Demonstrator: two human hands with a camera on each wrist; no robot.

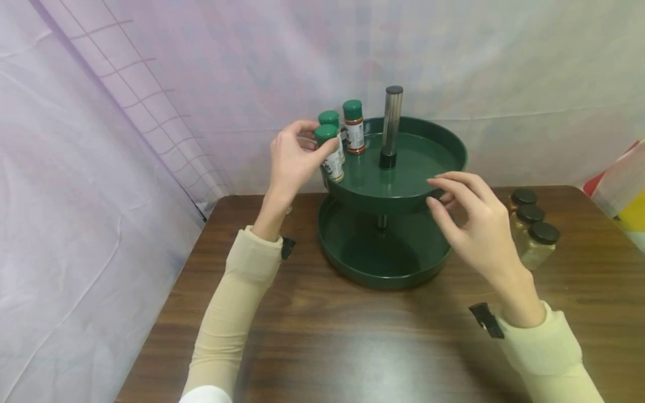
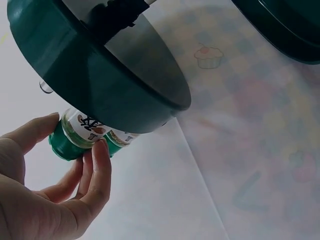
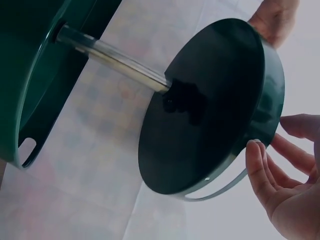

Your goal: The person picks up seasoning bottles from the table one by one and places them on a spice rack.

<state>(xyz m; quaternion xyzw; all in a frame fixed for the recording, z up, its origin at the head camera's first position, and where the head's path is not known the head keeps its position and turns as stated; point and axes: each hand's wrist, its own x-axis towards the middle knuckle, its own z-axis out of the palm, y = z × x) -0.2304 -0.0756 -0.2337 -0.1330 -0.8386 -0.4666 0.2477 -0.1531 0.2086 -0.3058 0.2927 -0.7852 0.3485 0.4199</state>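
My left hand (image 1: 297, 157) pinches a spice bottle (image 1: 332, 163) with a green cap and white label, between thumb and fingers, at the left rim of the upper tray (image 1: 403, 182). Just behind it stands a second green-capped bottle (image 1: 329, 117), partly hidden. A third bottle (image 1: 355, 134), with reddish contents, stands upright further back in that tray. At the front right of the same tray my right hand (image 1: 476, 224) has its fingers loosely bent and apart. In the right wrist view its fingertips (image 3: 254, 145) are at the tray's outer wall; whether they press on it I cannot tell.
A lower green tray (image 1: 385, 280) sits on the brown wooden table (image 1: 353, 341) beneath the upper one. From the upper tray rises a metal post (image 1: 392, 120). Several black-lidded jars (image 1: 538, 246) stand on the right. Pale cloth (image 1: 282, 67) hangs behind.
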